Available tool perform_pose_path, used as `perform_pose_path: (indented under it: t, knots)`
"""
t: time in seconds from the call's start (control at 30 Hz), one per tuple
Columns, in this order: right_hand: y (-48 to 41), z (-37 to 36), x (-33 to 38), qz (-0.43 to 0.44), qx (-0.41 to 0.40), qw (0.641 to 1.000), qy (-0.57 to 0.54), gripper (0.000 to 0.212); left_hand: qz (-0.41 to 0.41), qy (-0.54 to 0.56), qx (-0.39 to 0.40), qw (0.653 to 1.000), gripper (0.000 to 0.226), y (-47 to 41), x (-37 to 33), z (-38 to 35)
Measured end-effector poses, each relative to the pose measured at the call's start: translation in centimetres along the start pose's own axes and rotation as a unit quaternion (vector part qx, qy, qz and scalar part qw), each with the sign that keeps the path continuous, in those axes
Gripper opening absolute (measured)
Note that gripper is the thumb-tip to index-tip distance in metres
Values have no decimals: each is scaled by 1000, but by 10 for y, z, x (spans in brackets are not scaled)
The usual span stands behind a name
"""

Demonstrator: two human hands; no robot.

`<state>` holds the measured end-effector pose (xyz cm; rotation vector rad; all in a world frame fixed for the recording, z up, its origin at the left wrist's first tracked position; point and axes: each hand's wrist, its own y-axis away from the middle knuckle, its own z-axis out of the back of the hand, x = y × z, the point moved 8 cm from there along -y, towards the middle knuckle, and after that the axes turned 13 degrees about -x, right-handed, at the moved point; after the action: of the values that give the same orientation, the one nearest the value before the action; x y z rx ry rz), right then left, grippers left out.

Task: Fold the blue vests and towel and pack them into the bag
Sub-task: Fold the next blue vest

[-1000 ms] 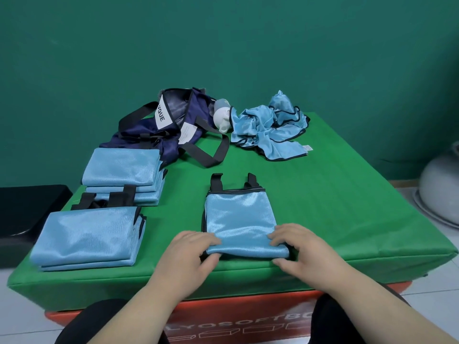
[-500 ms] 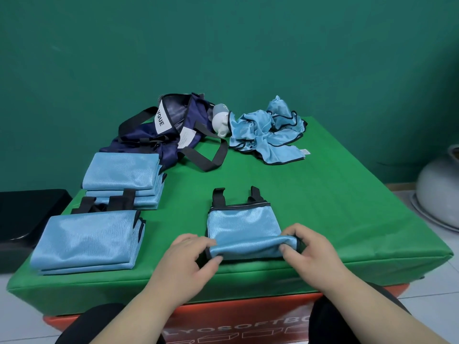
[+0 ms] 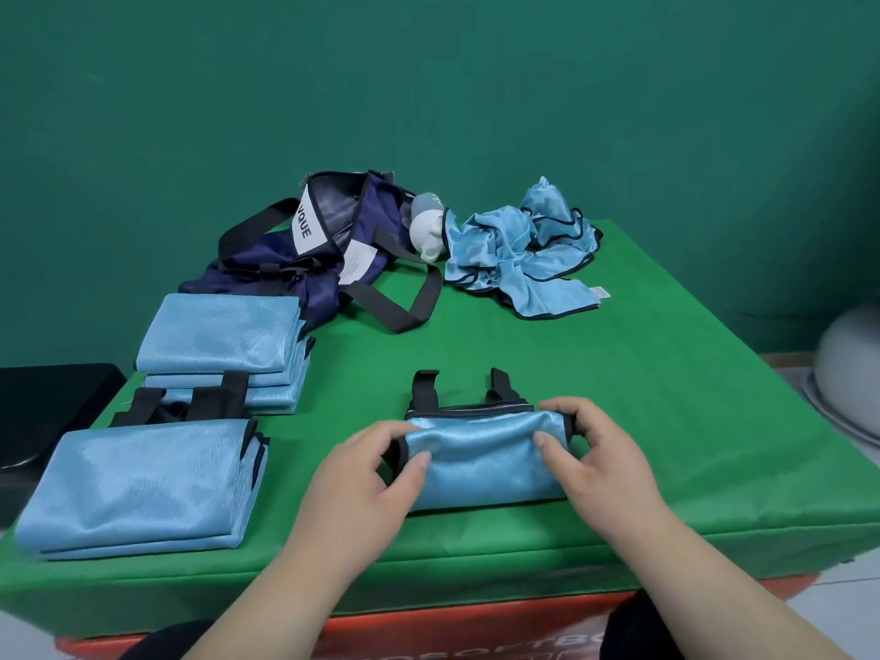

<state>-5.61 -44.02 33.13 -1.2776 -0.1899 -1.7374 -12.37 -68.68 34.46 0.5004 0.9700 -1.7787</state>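
The front vest (image 3: 481, 462) is shiny light blue with black trim and black straps, and the near stack (image 3: 143, 483), the far stack (image 3: 219, 335) and the crumpled pile (image 3: 519, 250) share that blue, the pile edged in black piping. The bag (image 3: 328, 273) is navy with black straps and a white label in dark letters. The table cover (image 3: 619, 397) is bright green over an orange-red base (image 3: 428, 633), and the wall (image 3: 428, 88) is dark teal.

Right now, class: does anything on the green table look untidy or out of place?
Yes: the crumpled blue heap at the far side lies unfolded and tangled, unlike the neat near stack and far stack on the left. The navy bag sprawls slumped, straps loose.
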Motion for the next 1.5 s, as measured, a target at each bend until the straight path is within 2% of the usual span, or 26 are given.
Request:
perform_pose_path:
  t: [0.23, 0.4, 0.53, 0.6, 0.67, 0.73, 0.8, 0.97, 1.07, 1.23, 1.43, 1.5]
  knots:
    - [-31, -21, -11, -25, -3, 998, 53, 23, 55, 3, -2, 998, 17, -37, 11, -14]
    - [-43, -38, -15, 9, 35, 987, 154, 32, 43, -86, 10, 995, 25, -49, 28, -28]
    - [-43, -35, -16, 12, 26, 987, 157, 39, 32, -102, -1, 994, 40, -53, 31, -25]
    - [-39, -31, -10, 33, 13, 989, 144, 41, -10, -96, -23, 995, 38, -50, 18, -17]
    - [-34, -30, 5, 91, 2, 985, 143, 39, -112, -97, -42, 988, 30, -43, -6, -13]
    - [-24, -38, 23, 182, 8, 971, 154, 35, -226, -117, -16, 967, 28, -30, -26, -26]
    - [-12, -53, 30, 239, 50, 954, 174, 36, -278, -158, 41, 947, 32, -21, -27, -50]
    - [-4, -75, 6, 187, 178, 921, 293, 66, -226, -243, 153, 931, 54, -22, 5, -80]
    - [-4, -73, 0, 176, 213, 906, 322, 77, -203, -226, 198, 932, 68, -21, 12, -83]
    - [-3, -70, -10, 154, 256, 883, 362, 84, -204, -241, 221, 923, 78, -22, 13, -83]
    - [-4, -67, -11, 145, 271, 880, 362, 86, -176, -252, 236, 922, 80, -24, 21, -78]
    - [-5, -64, -8, 140, 268, 889, 344, 86, -180, -254, 226, 923, 82, -25, 21, -72]
